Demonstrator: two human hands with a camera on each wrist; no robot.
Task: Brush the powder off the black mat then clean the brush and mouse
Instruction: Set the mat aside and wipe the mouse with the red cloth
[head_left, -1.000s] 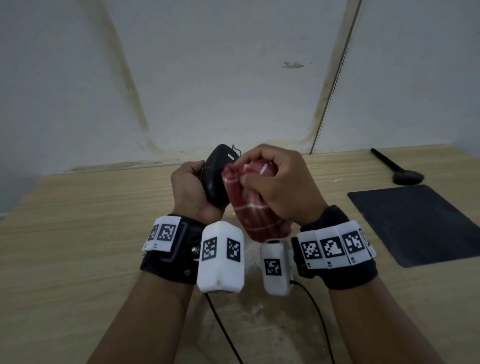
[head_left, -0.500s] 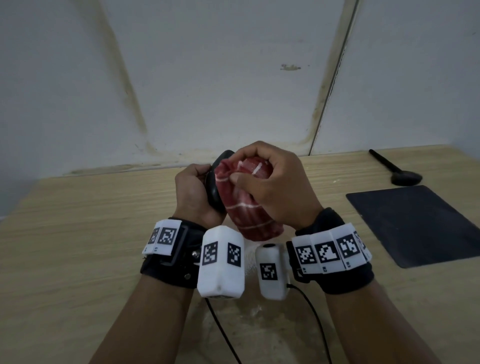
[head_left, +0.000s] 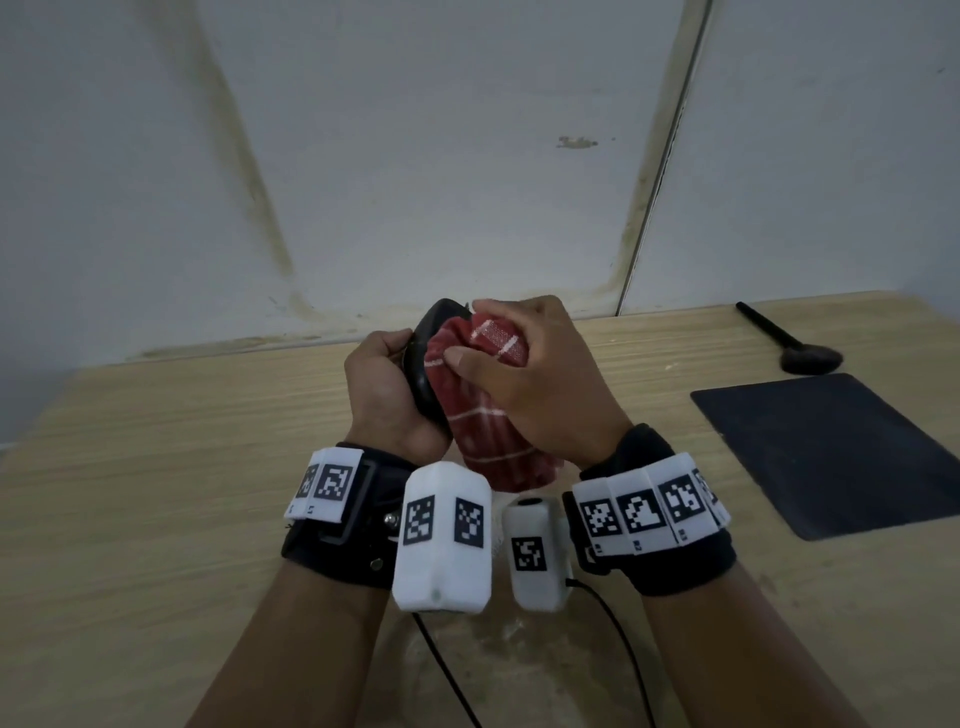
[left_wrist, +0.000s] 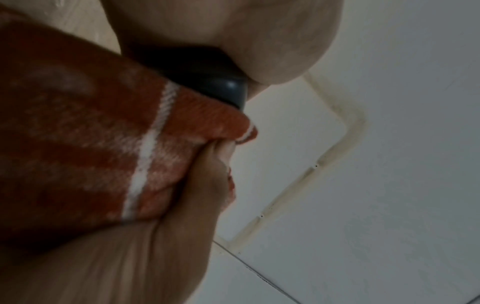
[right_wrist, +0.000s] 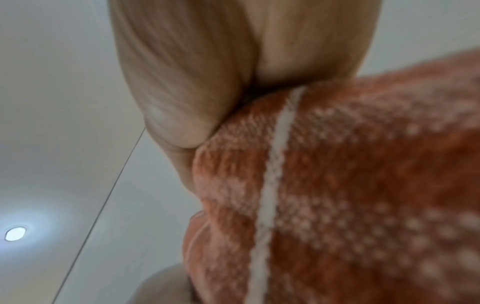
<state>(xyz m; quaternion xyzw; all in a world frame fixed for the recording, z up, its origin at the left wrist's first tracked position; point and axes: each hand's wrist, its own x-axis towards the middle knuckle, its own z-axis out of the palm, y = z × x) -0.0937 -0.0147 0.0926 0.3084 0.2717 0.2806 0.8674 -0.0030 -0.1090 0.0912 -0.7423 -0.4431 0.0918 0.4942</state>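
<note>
My left hand (head_left: 384, 395) grips a black mouse (head_left: 423, 358) upright above the middle of the wooden table (head_left: 156, 467). My right hand (head_left: 524, 384) holds a bunched red cloth with white stripes (head_left: 483, 431) and presses it against the mouse's face. The left wrist view shows the dark mouse (left_wrist: 221, 86) wedged between my palm and the cloth (left_wrist: 103, 154). In the right wrist view the cloth (right_wrist: 337, 185) fills most of the picture under my fingers (right_wrist: 182, 92). The black mat (head_left: 831, 447) lies flat at the right. The black brush (head_left: 789, 348) lies behind it.
A patch of white powder (head_left: 519, 644) lies on the table below my wrists. Thin black cables (head_left: 618, 639) run from the wrist cameras toward me. A pale wall (head_left: 467, 156) stands right behind the table's far edge.
My right hand has slid the cloth up and to the left over the mouse, covering more of its face. Both hands have risen slightly; the left hand keeps its grip.
</note>
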